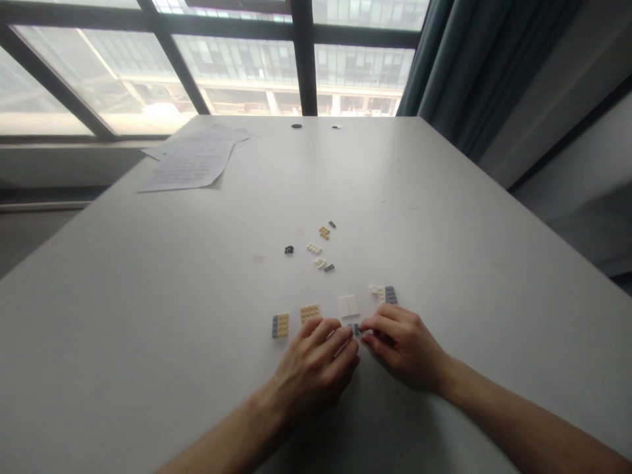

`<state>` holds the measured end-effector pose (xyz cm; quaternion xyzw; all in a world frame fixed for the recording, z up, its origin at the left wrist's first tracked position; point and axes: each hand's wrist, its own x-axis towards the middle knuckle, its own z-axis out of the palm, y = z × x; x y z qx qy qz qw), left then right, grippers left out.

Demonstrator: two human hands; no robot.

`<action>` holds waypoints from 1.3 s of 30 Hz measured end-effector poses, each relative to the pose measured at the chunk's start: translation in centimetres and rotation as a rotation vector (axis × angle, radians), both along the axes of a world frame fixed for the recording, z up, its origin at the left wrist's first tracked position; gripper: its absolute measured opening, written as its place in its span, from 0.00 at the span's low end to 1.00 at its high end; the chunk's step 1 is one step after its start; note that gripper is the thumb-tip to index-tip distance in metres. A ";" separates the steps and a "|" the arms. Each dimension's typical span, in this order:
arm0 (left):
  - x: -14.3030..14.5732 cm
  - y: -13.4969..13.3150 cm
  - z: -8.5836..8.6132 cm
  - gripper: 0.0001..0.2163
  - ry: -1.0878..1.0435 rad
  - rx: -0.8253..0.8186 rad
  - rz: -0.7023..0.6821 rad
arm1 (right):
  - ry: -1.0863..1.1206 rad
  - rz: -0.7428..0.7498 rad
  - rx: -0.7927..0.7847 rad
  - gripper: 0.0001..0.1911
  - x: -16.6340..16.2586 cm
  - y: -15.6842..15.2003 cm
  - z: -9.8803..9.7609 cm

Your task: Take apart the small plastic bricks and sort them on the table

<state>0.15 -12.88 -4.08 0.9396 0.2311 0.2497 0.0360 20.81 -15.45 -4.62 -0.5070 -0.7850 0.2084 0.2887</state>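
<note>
Small dark grey building bricks (pixel 356 328) sit between my two hands, low over the white table. My right hand (pixel 409 339) pinches one side of them between thumb and fingers. From the other side my left hand (pixel 320 359) closes on them with curled fingers; its thumb is hidden. Just beyond the fingertips lies a pair of white square-edged tiles (pixel 349 306). A tan studded plate (pixel 309 312) is partly covered by my left hand, with a grey-and-tan plate (pixel 280 326) to its left. Beyond my right hand rests a white-and-grey studded piece (pixel 390 294), partly hidden.
Loose pieces lie farther out: a black piece (pixel 289 249), a white plate (pixel 314 248), a tan plate (pixel 324 232), a white piece (pixel 320 263) and grey pieces (pixel 329 268). Printed papers (pixel 192 158) lie at the far left of the table (pixel 444 217), before a window and curtain.
</note>
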 end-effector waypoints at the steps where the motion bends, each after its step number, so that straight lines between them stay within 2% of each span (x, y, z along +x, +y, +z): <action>1: 0.0 0.0 0.0 0.05 -0.004 0.004 -0.004 | -0.003 0.002 0.002 0.07 0.0 0.0 0.0; 13: -0.1 0.2 -0.4 0.05 0.020 -0.008 -0.035 | -0.019 0.011 0.015 0.06 0.1 0.1 -0.2; 27: 0.0 0.2 -0.3 0.06 0.069 -0.083 0.022 | -0.030 0.013 0.012 0.07 0.0 0.2 0.2; 35: -0.2 0.5 -0.6 0.06 -0.005 -0.044 0.027 | -0.024 0.013 -0.006 0.09 0.2 0.0 -0.2; 39: -0.4 0.7 -0.2 0.07 -0.053 -0.027 0.102 | -0.019 0.015 0.007 0.09 0.1 0.0 -0.2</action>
